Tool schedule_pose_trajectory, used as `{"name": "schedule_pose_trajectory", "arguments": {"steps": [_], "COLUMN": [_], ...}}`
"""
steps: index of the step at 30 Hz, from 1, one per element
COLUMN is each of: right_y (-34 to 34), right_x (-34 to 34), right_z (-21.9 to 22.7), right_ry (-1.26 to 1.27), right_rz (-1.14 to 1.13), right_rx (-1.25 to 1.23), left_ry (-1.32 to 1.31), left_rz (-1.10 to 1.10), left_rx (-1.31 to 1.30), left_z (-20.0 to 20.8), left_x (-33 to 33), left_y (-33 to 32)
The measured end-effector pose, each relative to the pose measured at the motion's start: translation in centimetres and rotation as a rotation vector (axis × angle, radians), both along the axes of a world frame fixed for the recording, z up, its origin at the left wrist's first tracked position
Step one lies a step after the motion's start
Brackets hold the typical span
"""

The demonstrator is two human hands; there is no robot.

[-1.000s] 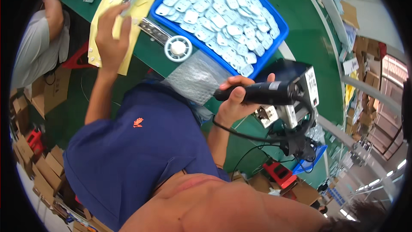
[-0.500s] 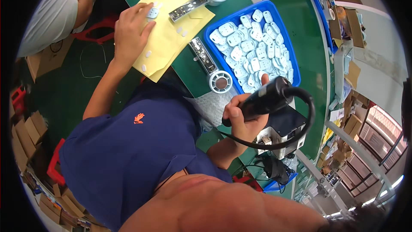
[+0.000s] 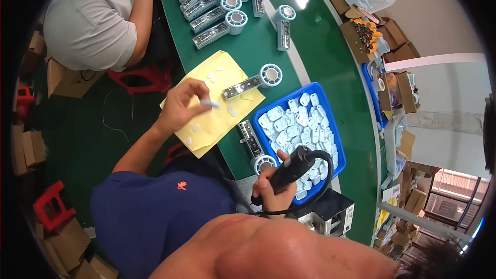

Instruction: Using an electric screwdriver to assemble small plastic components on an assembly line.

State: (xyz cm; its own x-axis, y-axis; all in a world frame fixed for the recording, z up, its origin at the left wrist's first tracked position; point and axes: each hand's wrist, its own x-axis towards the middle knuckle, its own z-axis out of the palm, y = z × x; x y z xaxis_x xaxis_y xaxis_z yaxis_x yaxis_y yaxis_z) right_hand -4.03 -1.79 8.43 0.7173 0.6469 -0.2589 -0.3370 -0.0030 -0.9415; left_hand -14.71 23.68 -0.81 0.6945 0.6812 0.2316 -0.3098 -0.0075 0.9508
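Between its thumb and fingers, my left hand [image 3: 181, 104] pinches a small pale-blue plastic cover [image 3: 209, 103], tilted and seen nearly edge-on, above a yellow paper sheet [image 3: 206, 133]. Small white oval pieces [image 3: 196, 128] are scattered over that sheet. My right hand [image 3: 273, 192] is closed round a black electric screwdriver [image 3: 292, 167] with a looping black cable. Just beyond that hand stands a blue tray [image 3: 338, 147] full of pale-blue covers [image 3: 294, 129]. One light-blue handheld fan body [image 3: 242, 88], its circuit open to view, lies across the sheet; another fan body [image 3: 251, 139] lies beside the tray.
Several more fan bodies [image 3: 212, 36] line the far end of the green table [image 3: 356, 108]. A co-worker in a grey shirt [image 3: 93, 26] sits at the far left, near a red stool [image 3: 144, 80]. A black-topped box [image 3: 330, 209] stands near the tray.
My left hand has lifted the pale-blue cover off the yellow sheet. The view has shifted, bringing more fan bodies into sight. My right hand still grips the screwdriver.
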Motion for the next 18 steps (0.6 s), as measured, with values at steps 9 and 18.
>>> {"name": "schedule_pose_trajectory", "arguments": {"steps": [9,18], "right_y": [0.4,-2.4], "right_x": [-1.7,-2.1], "right_z": [-0.4,-2.5], "right_ry": [0.005,-0.561], "right_rz": [-0.044,0.024], "right_rx": [0.168,-0.108], "left_ry": [-0.043,0.008], "left_rz": [-0.836,-0.902], "left_rx": [-0.096,-0.214], "left_z": [3.0,3.6], "left_x": [2.1,3.1], "left_y": [-7.5,-7.3]}}
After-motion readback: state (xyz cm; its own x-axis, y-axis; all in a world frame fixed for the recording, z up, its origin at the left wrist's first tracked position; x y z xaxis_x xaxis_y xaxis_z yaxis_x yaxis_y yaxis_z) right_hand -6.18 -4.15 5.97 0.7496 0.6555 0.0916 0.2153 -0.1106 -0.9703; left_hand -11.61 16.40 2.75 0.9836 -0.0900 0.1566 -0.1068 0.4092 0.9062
